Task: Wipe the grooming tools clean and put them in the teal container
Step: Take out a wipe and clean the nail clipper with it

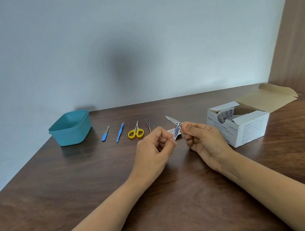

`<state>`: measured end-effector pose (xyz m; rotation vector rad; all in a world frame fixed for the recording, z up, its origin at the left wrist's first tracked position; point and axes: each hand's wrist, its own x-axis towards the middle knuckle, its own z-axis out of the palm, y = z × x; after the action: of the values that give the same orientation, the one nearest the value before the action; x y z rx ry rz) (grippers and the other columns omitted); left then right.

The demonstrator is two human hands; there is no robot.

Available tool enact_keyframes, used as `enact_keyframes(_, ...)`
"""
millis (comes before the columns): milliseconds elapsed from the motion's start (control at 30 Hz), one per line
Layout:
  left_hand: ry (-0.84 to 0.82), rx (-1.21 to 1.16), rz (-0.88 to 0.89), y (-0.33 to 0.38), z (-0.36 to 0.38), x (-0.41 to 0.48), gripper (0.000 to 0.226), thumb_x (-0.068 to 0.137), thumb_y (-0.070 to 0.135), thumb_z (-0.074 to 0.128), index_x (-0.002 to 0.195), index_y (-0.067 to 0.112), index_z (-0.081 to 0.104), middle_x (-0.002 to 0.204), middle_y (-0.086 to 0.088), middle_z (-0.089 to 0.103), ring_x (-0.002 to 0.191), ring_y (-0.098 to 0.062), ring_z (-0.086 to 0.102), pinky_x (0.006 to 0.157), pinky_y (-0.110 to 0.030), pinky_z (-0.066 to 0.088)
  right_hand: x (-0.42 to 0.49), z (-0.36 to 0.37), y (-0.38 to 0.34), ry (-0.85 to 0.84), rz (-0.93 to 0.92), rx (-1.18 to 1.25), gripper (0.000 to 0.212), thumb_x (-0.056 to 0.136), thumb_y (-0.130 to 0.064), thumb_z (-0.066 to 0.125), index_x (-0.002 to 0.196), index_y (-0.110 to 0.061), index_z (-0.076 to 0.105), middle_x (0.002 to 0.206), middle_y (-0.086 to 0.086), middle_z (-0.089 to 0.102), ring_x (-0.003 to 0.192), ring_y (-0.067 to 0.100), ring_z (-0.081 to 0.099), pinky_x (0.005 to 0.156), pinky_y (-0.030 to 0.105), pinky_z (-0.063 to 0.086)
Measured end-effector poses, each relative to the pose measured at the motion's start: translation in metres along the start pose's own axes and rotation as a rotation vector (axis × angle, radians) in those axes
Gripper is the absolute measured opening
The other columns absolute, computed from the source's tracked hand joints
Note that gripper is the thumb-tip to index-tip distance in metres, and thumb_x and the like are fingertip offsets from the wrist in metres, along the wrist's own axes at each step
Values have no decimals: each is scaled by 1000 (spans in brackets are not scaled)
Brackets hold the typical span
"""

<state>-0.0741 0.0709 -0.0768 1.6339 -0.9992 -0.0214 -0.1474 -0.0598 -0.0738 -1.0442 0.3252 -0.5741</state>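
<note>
Left hand [152, 148] pinches near end of small silver metal nail clipper [175, 131] (file blade swung out), right hand [201, 138] pinches far end; square teal plastic container [71, 133] far left.

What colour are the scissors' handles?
Yellow. The scissors lie on the table, clearest in the head view.

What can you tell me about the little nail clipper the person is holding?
The nail clipper is small, silver and shiny, apparently metal. Its slim body is tilted, and a pointed file blade is swung out from the upper end, aiming up and left. It is held in the air above the wooden table. The left hand pinches its lower end; the right hand pinches the upper end near the pivot.
</note>
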Motion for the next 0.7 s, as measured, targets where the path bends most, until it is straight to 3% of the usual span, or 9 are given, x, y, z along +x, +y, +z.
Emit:
enact_keyframes(200, 44, -38, -4, 0, -3, 0, 12, 87, 7, 64, 77, 14, 62, 61, 6, 58, 58, -6, 52, 57, -18, 43, -7, 4, 1, -123, -79, -269, 8, 79, -2, 68, 74, -7, 72, 61, -2, 64, 57, 4, 47, 56, 17, 37)
enact_keyframes(400, 76, -48, -33, -1, -3, 1, 11, 87, 8, 63, 79, 15, 63, 62, 5, 58, 60, -6, 50, 59, -27, 45, -8, 4, 0, -127, -83, -272, 7, 79, -2, 69, 74, -7, 71, 62, -4, 65, 56, 2, 48, 55, 15, 38)
enact_keyframes(500, 65, -41, -42, -4, -3, 1, 12, 87, 10, 63, 79, 20, 63, 68, -4, 62, 62, -8, 51, 62, -34, 46, -5, 4, 0, -42, -42, -134, 12, 82, 0, 65, 76, -9, 69, 66, -1, 64, 57, 4, 48, 55, 15, 39)
enact_keyframes(600, 48, -15, -41, -4, -3, 1, 14, 86, 13, 62, 78, 24, 63, 70, -5, 63, 63, -8, 51, 62, -37, 45, 0, 1, -5, 93, 13, 103, 9, 86, -3, 61, 82, -10, 65, 65, -1, 66, 54, 4, 48, 49, 12, 41)
enact_keyframes(700, 63, 7, -35, -3, -3, 1, 14, 89, 12, 61, 81, 24, 64, 69, 0, 62, 65, -7, 52, 64, -41, 47, 3, -1, -8, 120, 52, 188, 4, 88, -8, 61, 85, -10, 63, 62, -2, 65, 54, 5, 49, 47, 12, 43)
